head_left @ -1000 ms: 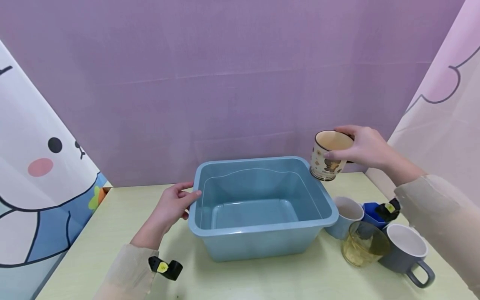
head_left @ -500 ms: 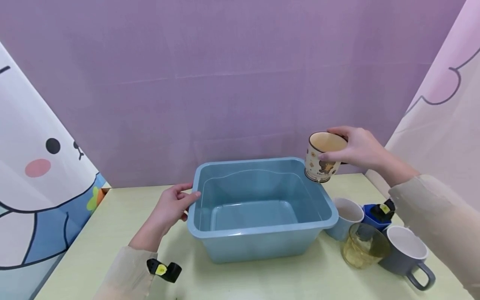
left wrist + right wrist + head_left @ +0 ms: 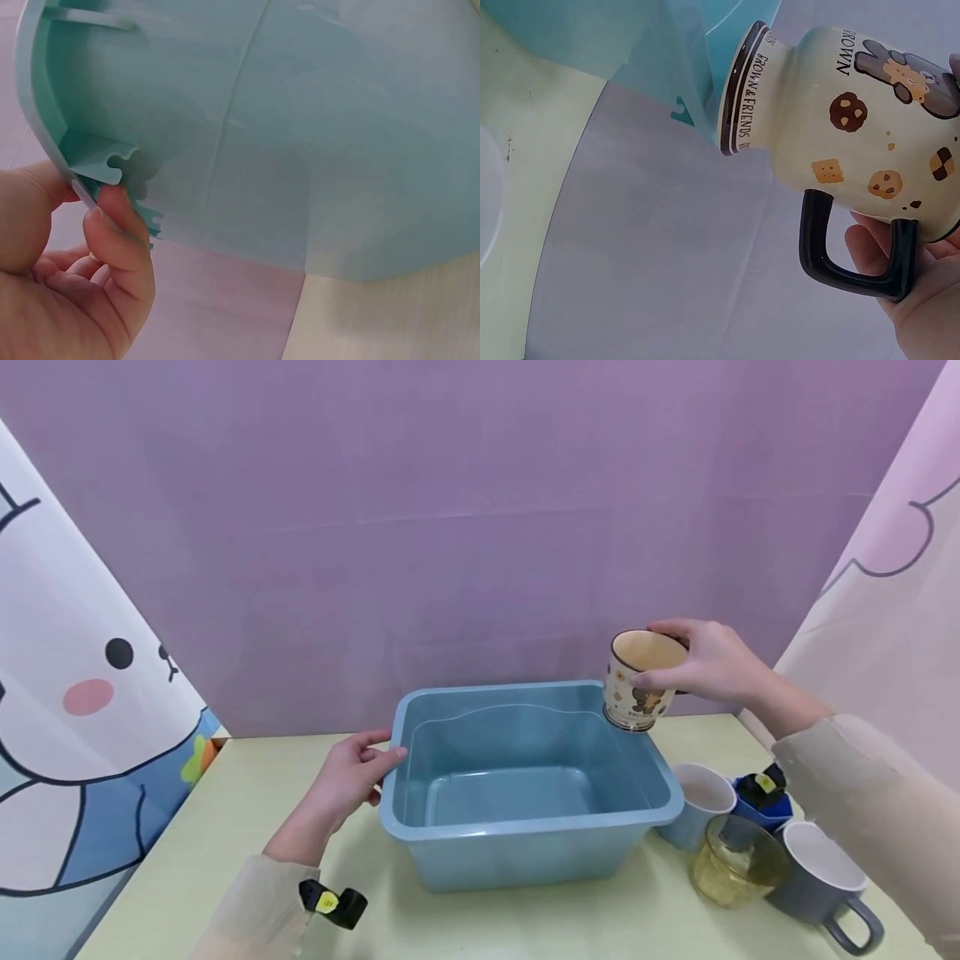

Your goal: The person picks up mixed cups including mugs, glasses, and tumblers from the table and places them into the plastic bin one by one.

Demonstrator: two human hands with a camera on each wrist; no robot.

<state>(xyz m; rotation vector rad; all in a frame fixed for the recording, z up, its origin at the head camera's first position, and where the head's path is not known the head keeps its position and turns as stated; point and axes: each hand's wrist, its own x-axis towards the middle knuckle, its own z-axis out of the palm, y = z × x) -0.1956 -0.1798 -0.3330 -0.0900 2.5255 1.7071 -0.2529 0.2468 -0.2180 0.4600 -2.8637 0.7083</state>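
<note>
Head view: thumb and fingers of the right hand (image 3: pixel 712 662) grip a cream mug (image 3: pixel 624 695) near its mouth, at the far right corner of a blue basin (image 3: pixel 525 858) whose left rim the left hand (image 3: pixel 348 777) pinches, while an amber glass (image 3: pixel 727 872) and a grey mug (image 3: pixel 808 881) stand to the basin's right.

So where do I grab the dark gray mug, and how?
Probably by the handle, coming from your near right side. It sticks out that way from the dark gray mug, while the yellowish drinking glass crowds its left. The mug stands upright, so lifting it straight up should work.
</note>
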